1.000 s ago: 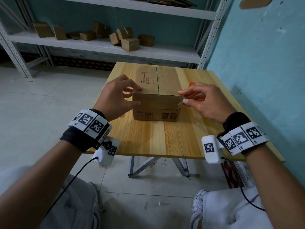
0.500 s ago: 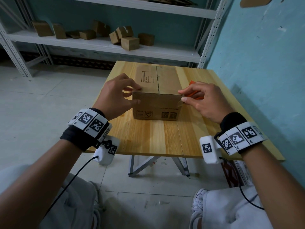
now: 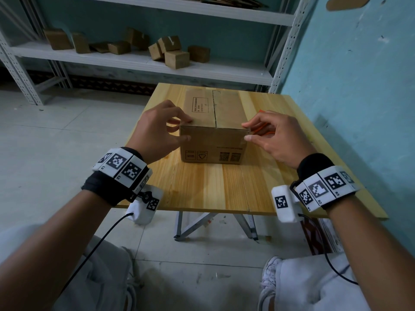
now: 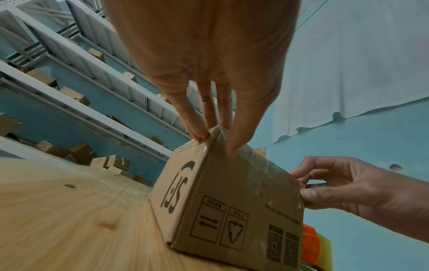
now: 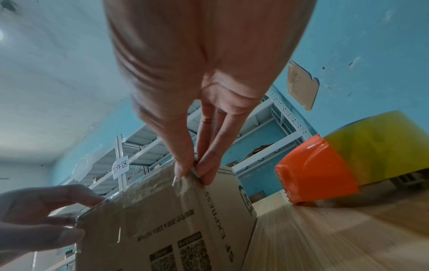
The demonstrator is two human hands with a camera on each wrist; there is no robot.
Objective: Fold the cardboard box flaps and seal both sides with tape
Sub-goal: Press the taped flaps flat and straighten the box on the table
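Note:
A closed cardboard box (image 3: 213,142) stands on the wooden table (image 3: 213,189), its top flaps meeting at a centre seam. Clear tape (image 4: 255,165) runs along its near top edge. My left hand (image 3: 188,129) pinches the box's near left top corner, with the thumb on the front face and the fingers on top. My right hand (image 3: 246,131) pinches the tape end (image 5: 183,183) at the near right top corner between thumb and forefinger. An orange tape dispenser (image 5: 318,168) with a yellowish roll (image 5: 383,143) lies on the table just right of the box, mostly hidden behind my right hand in the head view.
A white metal shelf (image 3: 143,61) with several small cardboard boxes stands behind the table. A blue wall (image 3: 348,97) runs close along the table's right side. Bare wood lies between the box and the table's near edge.
My right hand's thumb and forefinger have shifted slightly at the box's right corner. The box and my left hand stay where they were.

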